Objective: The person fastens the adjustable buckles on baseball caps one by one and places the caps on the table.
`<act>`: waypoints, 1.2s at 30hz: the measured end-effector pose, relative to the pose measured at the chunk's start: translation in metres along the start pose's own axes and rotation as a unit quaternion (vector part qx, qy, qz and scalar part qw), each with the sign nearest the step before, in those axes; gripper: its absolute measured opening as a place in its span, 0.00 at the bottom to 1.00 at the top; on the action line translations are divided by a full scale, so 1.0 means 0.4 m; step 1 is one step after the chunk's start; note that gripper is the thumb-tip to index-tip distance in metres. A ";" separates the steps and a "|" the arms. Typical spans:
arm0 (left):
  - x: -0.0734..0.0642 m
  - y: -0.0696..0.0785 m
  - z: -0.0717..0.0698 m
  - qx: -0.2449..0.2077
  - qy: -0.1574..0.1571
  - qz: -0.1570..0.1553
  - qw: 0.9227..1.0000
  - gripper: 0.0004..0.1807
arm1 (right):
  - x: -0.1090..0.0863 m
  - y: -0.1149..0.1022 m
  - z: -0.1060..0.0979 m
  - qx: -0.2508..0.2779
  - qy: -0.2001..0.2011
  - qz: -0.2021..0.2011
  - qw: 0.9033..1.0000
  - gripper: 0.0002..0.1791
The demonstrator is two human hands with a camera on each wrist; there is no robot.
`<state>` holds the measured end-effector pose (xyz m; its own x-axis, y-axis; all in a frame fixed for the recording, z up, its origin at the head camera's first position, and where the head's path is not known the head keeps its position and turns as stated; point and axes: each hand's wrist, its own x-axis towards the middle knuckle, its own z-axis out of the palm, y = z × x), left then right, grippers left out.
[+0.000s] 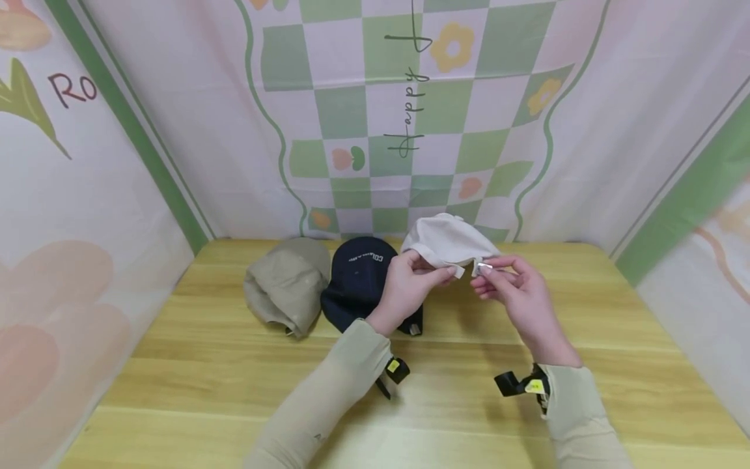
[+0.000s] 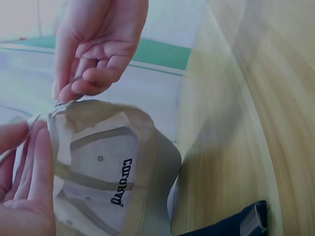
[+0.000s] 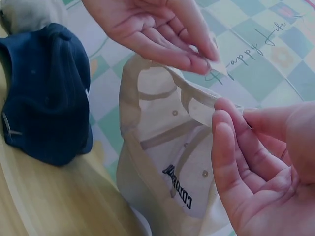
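A white cap (image 1: 448, 238) is held up above the table's far side. My left hand (image 1: 410, 286) pinches the loose end of its back strap (image 1: 459, 271) between thumb and fingers. With thumb and fingertips, my right hand (image 1: 518, 293) grips the metal buckle (image 1: 483, 267) on the other strap end. A gap separates the two ends. Dark lettering (image 2: 123, 182) shows inside the cap in the left wrist view, where its opening faces the camera. In the right wrist view, fingers partly hide the buckle.
A navy cap (image 1: 359, 277) with white lettering lies on the wooden table (image 1: 445, 404), partly behind my left hand. Left of it lies a beige cap (image 1: 288, 280). A patterned curtain (image 1: 392, 117) hangs along the back, with printed cloth at both sides.
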<state>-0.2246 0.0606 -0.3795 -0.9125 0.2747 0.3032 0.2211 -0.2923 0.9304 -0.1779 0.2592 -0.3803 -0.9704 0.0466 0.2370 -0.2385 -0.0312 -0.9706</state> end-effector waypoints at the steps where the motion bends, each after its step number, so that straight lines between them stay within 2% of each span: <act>1: 0.001 -0.001 0.002 0.001 0.007 -0.001 1.000 0.11 | 0.000 0.001 0.001 0.011 -0.006 -0.003 1.000 0.10; 7: 0.007 -0.005 0.010 0.019 0.037 0.010 0.999 0.10 | 0.001 0.010 0.011 0.049 -0.031 -0.014 0.998 0.10; 21: 0.010 -0.011 0.009 0.073 0.078 0.033 0.994 0.10 | 0.003 0.021 0.036 0.068 -0.051 -0.039 0.996 0.11; 36: 0.005 -0.015 0.014 0.079 0.090 0.026 0.992 0.10 | 0.001 0.023 0.058 0.040 -0.023 -0.024 0.999 0.12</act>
<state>-0.2259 0.0679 -0.3832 -0.9421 0.0904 0.3230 0.3078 -0.1500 0.9396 -0.1814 0.2358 -0.3883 -0.9579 0.0041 0.2872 -0.2859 -0.1099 -0.9519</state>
